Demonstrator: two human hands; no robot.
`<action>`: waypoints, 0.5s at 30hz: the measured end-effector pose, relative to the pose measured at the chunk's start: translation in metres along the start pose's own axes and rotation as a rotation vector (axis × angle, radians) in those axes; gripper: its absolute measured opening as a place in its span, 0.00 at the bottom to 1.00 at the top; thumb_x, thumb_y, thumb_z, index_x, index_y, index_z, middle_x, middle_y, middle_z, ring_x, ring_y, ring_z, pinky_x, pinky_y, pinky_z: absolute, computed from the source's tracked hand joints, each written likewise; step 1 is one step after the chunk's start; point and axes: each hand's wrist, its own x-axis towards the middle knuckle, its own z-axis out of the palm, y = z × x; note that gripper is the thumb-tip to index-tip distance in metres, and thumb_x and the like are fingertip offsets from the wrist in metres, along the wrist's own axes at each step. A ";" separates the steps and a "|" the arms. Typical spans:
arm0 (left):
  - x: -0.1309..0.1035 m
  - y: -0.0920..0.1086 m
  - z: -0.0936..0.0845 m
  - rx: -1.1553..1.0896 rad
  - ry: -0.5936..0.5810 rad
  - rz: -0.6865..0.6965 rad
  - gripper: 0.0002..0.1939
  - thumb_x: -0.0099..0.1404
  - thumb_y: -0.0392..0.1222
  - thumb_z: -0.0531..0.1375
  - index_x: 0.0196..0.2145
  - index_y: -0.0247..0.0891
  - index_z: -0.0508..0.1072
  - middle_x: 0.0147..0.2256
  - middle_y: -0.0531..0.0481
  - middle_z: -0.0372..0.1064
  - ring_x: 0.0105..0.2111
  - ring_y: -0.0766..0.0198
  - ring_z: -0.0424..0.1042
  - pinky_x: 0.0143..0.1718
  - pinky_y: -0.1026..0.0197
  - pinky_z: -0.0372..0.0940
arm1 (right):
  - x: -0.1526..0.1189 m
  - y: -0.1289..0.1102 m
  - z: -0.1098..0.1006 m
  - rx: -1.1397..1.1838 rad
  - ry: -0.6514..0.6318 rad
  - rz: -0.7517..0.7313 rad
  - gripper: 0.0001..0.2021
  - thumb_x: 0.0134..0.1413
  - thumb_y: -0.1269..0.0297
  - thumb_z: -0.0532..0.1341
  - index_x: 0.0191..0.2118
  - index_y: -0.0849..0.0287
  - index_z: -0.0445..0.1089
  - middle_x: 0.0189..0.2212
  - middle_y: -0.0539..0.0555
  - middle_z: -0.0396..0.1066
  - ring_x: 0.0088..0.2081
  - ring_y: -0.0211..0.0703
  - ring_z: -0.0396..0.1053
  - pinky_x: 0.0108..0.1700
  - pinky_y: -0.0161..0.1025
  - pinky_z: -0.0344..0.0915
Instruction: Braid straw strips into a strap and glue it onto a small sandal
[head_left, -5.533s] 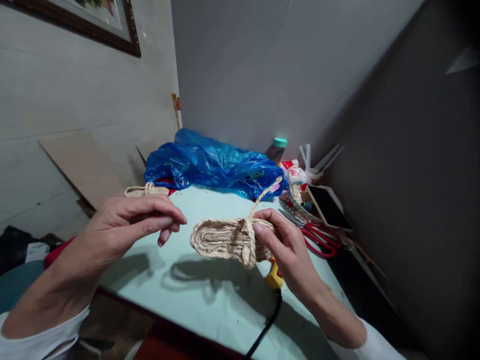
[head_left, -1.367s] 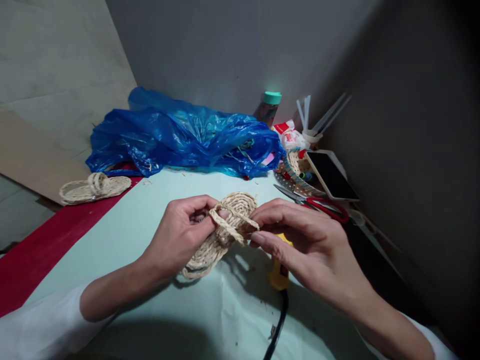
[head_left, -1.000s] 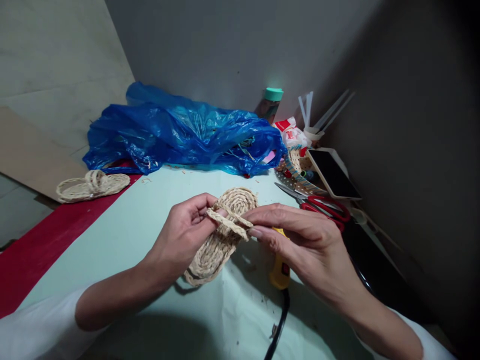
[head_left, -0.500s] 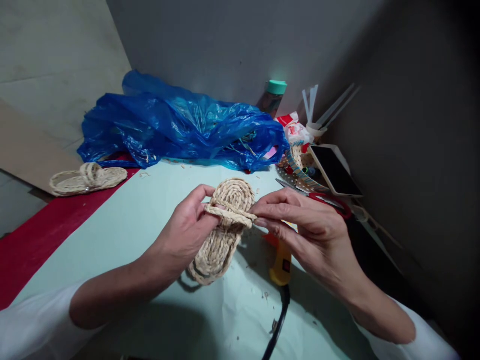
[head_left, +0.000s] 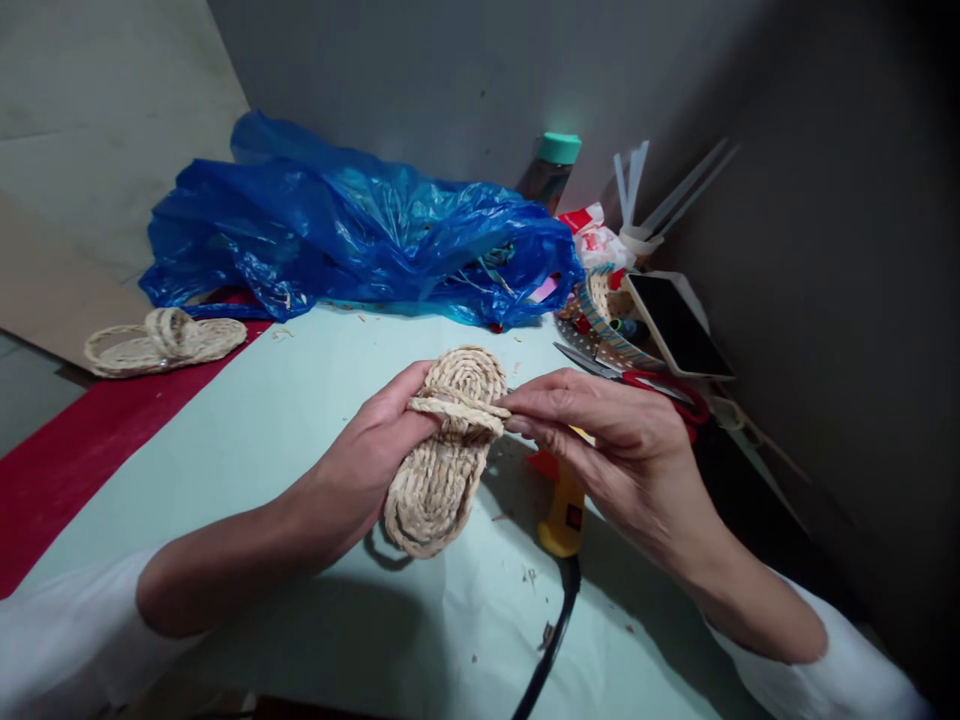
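Observation:
A woven straw sandal (head_left: 439, 490) is held tilted above the table, its sole of coiled braid facing me. My left hand (head_left: 379, 440) grips its left edge, the thumb tucked under the braided strap (head_left: 457, 408) that crosses the sole. At the strap's right end, my right hand (head_left: 611, 430) pinches the braid between thumb and fingertips. Beneath that hand lies a yellow glue gun (head_left: 562, 515) with an orange front and a black cord; the hand partly hides it.
A finished-looking straw sandal (head_left: 169, 342) rests on red cloth (head_left: 142, 400) at left. Behind is a crumpled blue plastic bag (head_left: 352, 235). On the right are red-handled scissors (head_left: 664, 385), a tablet-like device (head_left: 679, 325), a cup of glue sticks (head_left: 640, 240) and a green-lidded bottle (head_left: 555, 165).
The view has shifted slightly, so the background sits higher. The sandal is turned a little more upright; both hands keep their hold at the same places.

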 end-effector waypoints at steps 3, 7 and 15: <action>-0.001 0.001 0.000 -0.033 -0.026 -0.001 0.16 0.63 0.35 0.59 0.48 0.40 0.73 0.41 0.48 0.76 0.41 0.57 0.76 0.39 0.61 0.71 | -0.001 0.000 0.001 -0.008 0.012 0.032 0.08 0.59 0.70 0.63 0.40 0.55 0.80 0.34 0.54 0.77 0.36 0.42 0.74 0.37 0.37 0.69; -0.004 0.000 -0.002 -0.028 -0.049 -0.003 0.20 0.59 0.36 0.62 0.50 0.40 0.71 0.39 0.47 0.76 0.38 0.56 0.76 0.36 0.61 0.71 | -0.001 0.000 0.001 -0.021 0.011 0.023 0.08 0.59 0.70 0.63 0.40 0.55 0.79 0.34 0.54 0.77 0.35 0.42 0.74 0.36 0.37 0.69; -0.002 -0.003 0.001 -0.021 -0.048 0.070 0.22 0.57 0.33 0.68 0.49 0.43 0.73 0.40 0.51 0.76 0.39 0.62 0.75 0.40 0.65 0.69 | -0.002 -0.002 0.001 -0.108 -0.047 -0.105 0.13 0.60 0.78 0.59 0.45 0.58 0.77 0.37 0.54 0.76 0.37 0.39 0.73 0.38 0.34 0.69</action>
